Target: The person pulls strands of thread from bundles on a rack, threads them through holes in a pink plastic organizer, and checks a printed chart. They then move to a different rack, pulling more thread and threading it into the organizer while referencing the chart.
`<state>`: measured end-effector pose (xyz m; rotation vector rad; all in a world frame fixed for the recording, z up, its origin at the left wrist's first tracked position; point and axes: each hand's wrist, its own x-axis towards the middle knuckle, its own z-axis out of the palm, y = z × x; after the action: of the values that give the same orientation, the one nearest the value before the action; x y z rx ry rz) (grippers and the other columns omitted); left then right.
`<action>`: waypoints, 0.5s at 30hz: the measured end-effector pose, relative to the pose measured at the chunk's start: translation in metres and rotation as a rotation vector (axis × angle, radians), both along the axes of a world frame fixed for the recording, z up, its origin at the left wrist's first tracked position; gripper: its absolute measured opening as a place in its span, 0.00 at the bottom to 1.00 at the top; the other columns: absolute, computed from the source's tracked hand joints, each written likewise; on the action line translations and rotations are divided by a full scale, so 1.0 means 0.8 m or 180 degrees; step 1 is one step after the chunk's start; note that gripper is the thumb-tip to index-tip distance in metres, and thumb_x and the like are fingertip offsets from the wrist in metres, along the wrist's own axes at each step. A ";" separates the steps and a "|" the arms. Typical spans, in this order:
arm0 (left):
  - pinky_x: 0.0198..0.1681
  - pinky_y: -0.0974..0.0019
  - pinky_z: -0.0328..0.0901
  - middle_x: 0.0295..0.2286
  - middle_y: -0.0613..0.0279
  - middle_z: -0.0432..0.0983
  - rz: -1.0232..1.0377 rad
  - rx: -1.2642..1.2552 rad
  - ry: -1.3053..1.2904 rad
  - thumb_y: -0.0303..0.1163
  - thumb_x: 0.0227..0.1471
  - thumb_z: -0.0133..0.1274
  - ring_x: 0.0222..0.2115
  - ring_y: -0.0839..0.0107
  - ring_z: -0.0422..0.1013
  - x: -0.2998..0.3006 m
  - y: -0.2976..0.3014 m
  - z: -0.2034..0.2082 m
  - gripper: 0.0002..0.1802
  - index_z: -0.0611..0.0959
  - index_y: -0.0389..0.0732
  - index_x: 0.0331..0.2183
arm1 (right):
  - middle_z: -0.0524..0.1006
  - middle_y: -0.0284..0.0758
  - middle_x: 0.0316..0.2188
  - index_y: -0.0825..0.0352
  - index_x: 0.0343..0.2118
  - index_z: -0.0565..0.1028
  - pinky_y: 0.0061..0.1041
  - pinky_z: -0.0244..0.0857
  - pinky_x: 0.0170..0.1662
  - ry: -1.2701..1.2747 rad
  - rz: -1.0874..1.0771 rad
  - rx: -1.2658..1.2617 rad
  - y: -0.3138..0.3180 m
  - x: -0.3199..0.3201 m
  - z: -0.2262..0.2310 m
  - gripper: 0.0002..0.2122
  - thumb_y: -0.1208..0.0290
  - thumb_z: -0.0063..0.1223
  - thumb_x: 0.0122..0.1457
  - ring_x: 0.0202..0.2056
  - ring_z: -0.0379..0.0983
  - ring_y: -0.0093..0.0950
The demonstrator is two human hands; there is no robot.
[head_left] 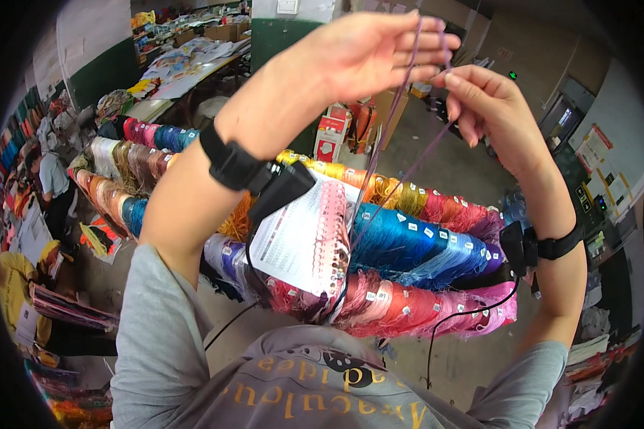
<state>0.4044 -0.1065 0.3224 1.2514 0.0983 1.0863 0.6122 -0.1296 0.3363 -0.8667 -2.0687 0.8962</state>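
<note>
High in front of me, my left hand [379, 57] is turned palm inward with its fingers stretched out. Purple thread [392, 127] drapes over those fingers and runs down in long strands. Close beside the fingertips, my right hand [483, 104] pinches the purple thread between thumb and fingers. The strands reach down to the rows of colored thread hanks [408, 239], beside a pink punched card [333, 236] with many holes. A white printed sheet [285, 247] lies next to this card. Exactly where the strands end among the hanks is hard to make out.
Rows of labelled hanks in red, blue, yellow and brown stretch across below my arms. Behind them stand a red and white box [330, 137] and a table [186, 79] piled with papers. A person [54, 175] is at the left. Black cables [444, 322] hang from my wrist straps.
</note>
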 end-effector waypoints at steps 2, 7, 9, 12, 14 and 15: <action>0.46 0.65 0.66 0.40 0.55 0.72 -0.0295 0.0034 -0.0285 0.33 0.54 0.51 0.40 0.66 0.70 0.008 0.008 0.017 0.26 0.63 0.35 0.51 | 0.74 0.25 0.21 0.66 0.36 0.75 0.10 0.55 0.21 0.0179 -0.0019 0.0128 0.009 0.006 -0.003 0.11 0.63 0.47 0.61 0.16 0.65 0.11; 0.53 0.59 0.61 0.43 0.53 0.71 -0.0270 0.0213 -0.0238 0.30 0.56 0.46 0.45 0.62 0.67 0.021 0.028 0.055 0.19 0.66 0.32 0.48 | 0.74 0.26 0.27 0.68 0.39 0.73 0.10 0.55 0.25 0.0701 0.0166 0.0176 0.011 0.004 0.003 0.11 0.65 0.45 0.62 0.23 0.66 0.11; 0.54 0.59 0.61 0.43 0.50 0.71 -0.0493 0.0184 -0.0331 0.28 0.56 0.44 0.45 0.61 0.67 0.031 0.033 0.066 0.18 0.67 0.29 0.46 | 0.75 0.29 0.33 0.68 0.41 0.72 0.10 0.56 0.24 0.0799 0.0101 0.0149 0.004 0.001 0.006 0.12 0.64 0.43 0.63 0.23 0.66 0.11; 0.55 0.59 0.60 0.44 0.45 0.69 0.0019 0.0308 -0.0507 0.26 0.57 0.42 0.47 0.59 0.66 0.044 0.019 0.064 0.18 0.65 0.26 0.47 | 0.75 0.29 0.32 0.68 0.43 0.70 0.11 0.55 0.23 0.1074 0.0011 0.0046 -0.011 -0.003 0.008 0.13 0.64 0.41 0.64 0.22 0.64 0.12; 0.56 0.56 0.59 0.45 0.41 0.67 -0.0879 0.0484 -0.0776 0.22 0.57 0.38 0.47 0.56 0.65 0.019 0.008 0.054 0.17 0.64 0.24 0.47 | 0.79 0.34 0.31 0.68 0.37 0.71 0.14 0.66 0.27 0.1524 0.0453 -0.0561 -0.017 0.001 0.012 0.08 0.69 0.47 0.60 0.21 0.72 0.20; 0.55 0.55 0.60 0.45 0.41 0.67 -0.0788 0.0286 -0.0801 0.21 0.56 0.38 0.47 0.56 0.66 0.022 0.007 0.059 0.16 0.64 0.24 0.47 | 0.79 0.34 0.31 0.68 0.37 0.71 0.14 0.66 0.27 0.1528 0.0442 -0.0564 -0.014 0.005 0.010 0.08 0.69 0.47 0.60 0.21 0.72 0.20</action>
<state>0.4221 -0.1010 0.3694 1.1617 -0.2926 1.0307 0.6159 -0.1409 0.3439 -0.5308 -1.6619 1.2415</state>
